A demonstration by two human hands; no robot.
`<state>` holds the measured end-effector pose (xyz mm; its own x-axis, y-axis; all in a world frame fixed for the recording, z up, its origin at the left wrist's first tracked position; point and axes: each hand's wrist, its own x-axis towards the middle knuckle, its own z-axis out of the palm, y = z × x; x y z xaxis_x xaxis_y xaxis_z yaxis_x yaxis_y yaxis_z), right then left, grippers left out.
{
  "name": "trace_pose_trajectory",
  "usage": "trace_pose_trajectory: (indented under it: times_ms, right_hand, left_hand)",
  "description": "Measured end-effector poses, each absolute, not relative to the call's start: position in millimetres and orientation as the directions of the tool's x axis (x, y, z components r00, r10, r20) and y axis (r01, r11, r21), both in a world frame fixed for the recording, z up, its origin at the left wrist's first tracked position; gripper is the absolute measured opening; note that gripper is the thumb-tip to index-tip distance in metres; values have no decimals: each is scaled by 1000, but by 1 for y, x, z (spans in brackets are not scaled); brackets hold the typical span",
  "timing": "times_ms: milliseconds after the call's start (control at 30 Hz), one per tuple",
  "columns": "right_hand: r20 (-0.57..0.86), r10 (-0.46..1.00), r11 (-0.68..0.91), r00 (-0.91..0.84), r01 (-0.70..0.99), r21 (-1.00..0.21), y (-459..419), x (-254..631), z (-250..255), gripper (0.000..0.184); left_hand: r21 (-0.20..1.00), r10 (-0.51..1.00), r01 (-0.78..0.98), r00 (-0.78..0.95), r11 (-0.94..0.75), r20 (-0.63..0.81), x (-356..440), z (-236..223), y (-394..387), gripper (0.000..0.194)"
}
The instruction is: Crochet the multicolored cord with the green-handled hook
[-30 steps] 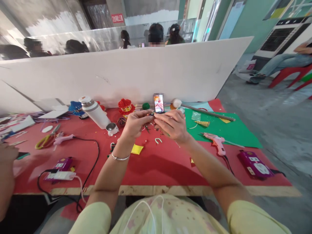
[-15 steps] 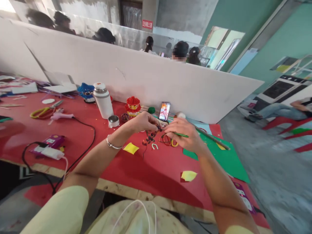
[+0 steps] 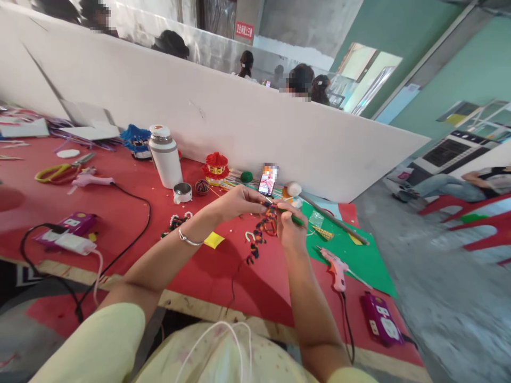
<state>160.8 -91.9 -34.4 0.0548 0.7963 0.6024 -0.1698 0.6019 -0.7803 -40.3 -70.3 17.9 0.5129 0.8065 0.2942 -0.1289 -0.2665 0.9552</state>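
Observation:
My left hand [image 3: 242, 202] pinches the upper end of a dark, multicoloured crocheted strip [image 3: 256, 240], which dangles in curls over the red table. From its lower end a thin yarn tail hangs toward the table's front edge. Close by on the right, my right hand [image 3: 290, 226] is closed around a green-handled crochet hook [image 3: 297, 219]. Its thin metal tip meets the strip at my left fingertips. A small ball of similar variegated yarn [image 3: 202, 186] lies beyond my left forearm. Behind my hands a phone [image 3: 268, 180] stands propped up, its screen lit.
Left of my hands are a white thermos [image 3: 165, 162], its metal cup [image 3: 182, 192], yellow-handled scissors [image 3: 54, 173] and a corded glue gun [image 3: 93, 179]. On the right lie another pink glue gun [image 3: 338, 268] and a purple power strip [image 3: 381, 319]. A white partition [image 3: 239, 117] borders the back.
My right hand has swung left and turned more upright, with the hook still in it. The right forearm now uncovers the pink glue gun and power strip. The strip hangs lower.

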Motion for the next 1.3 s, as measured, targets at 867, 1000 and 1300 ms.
trace_pose_trajectory:
  times_ms: [867,1000,1300]
  right_hand:
    - [872,483,799,73,370,-474,-102,156,-34,18]
    - [877,415,806,243,349,-478,-107,138,-40,23]
    - [723,612,720,321,153,-677,-108,132,-31,17]
  left_hand:
    - [883,933,-315,-20,-348,360,-1,4,-94,69]
    - [849,939,-408,-69,-336,338,10,3,-99,70]
    - [835,950,-489,37,-252,309,-6,8,-91,69]
